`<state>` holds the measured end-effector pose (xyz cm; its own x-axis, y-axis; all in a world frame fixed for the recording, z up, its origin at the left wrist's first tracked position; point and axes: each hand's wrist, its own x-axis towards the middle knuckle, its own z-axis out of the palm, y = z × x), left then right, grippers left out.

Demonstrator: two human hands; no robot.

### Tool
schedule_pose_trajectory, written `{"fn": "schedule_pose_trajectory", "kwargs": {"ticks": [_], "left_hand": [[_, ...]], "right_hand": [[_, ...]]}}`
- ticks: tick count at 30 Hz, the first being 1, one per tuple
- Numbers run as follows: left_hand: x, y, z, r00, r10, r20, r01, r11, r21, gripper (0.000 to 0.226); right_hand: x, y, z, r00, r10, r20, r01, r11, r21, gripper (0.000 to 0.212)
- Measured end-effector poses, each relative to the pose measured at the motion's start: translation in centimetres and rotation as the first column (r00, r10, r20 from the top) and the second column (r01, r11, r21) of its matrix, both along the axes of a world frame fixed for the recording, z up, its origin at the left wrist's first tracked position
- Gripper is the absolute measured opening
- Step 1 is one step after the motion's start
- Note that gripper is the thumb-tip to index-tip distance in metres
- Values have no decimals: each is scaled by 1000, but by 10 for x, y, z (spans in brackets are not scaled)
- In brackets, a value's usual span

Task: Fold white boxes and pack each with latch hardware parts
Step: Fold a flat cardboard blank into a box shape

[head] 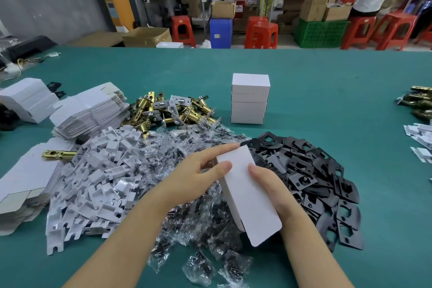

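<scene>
Resting between both hands above the green counter (327,100), one white box (247,192) is held lengthwise, its near flap still open and hanging toward the viewer. The left hand (198,175) is laid against the box's left side, index finger stretched along the far edge and thumb pressed on the top face; the right hand (271,192) is curled round the right side with its thumb on top. Under the fingers a heap of clear parts bags (187,194) is spread, too many to count. Right of the fingers lies a pile of black plates (327,182); left of them, a pile of white inserts (93,194). Beyond the fingers, brass latches (168,110) are heaped, and four closed boxes (249,98) are stacked in one column. Stacks of flat box blanks (91,110) lie far left.
</scene>
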<state>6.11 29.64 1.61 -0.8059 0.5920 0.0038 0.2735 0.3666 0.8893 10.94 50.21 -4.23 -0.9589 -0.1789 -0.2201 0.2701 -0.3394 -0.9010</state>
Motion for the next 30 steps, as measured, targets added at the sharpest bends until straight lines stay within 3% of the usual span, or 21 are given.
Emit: {"fn": "schedule_pose_trajectory", "kwargs": {"ticks": [3, 5, 7, 9, 12, 13, 14, 16, 18, 21, 24, 30], "left_hand": [[-1, -11, 7, 997, -69, -18, 68, 997, -41, 60], [-1, -15, 7, 966, -140, -217, 87, 968, -236, 78], [2, -12, 3, 860, -230, -455, -17, 879, -476, 86], [8, -6, -3, 718, -234, -655, -148, 869, -473, 77], [9, -3, -15, 572, -166, -803, -222, 911, -347, 59], [7, -3, -17, 582, -128, -803, -220, 926, -307, 57], [7, -3, -18, 658, -68, -750, -192, 948, -255, 54], [9, -2, -17, 872, 48, -487, -125, 984, -126, 41], [8, -3, -18, 953, 111, -282, -117, 993, -4, 26], [7, -9, -25, 989, 65, -130, -72, 996, -48, 33], [8, -9, -30, 1000, 19, -18, -21, 997, -75, 32], [3, -8, -30, 995, 61, -85, -72, 989, -132, 20]], "right_hand": [[-2, 1, 3, 994, 3, 108, -1, 1000, -16, 61], [-4, 2, 1, 984, -19, 175, 27, 999, -42, 60], [-6, 1, 0, 977, -42, 208, 63, 993, -98, 58], [-6, 0, -2, 978, -56, 202, 88, 985, -149, 54], [-8, 0, -6, 976, -100, 194, 141, 967, -213, 65], [-8, -1, -7, 976, -128, 174, 167, 958, -234, 65], [-9, -2, -9, 981, -160, 114, 182, 958, -221, 61], [-10, -8, -9, 968, -243, -56, 238, 968, -84, 44], [-11, -12, -10, 929, -302, -213, 318, 947, 42, 25], [-8, -14, -10, 895, -281, -347, 326, 942, 79, 36], [-5, -16, -9, 926, -165, -339, 216, 969, 118, 46], [-3, -19, -10, 949, -145, -279, 168, 984, 60, 52]]}}
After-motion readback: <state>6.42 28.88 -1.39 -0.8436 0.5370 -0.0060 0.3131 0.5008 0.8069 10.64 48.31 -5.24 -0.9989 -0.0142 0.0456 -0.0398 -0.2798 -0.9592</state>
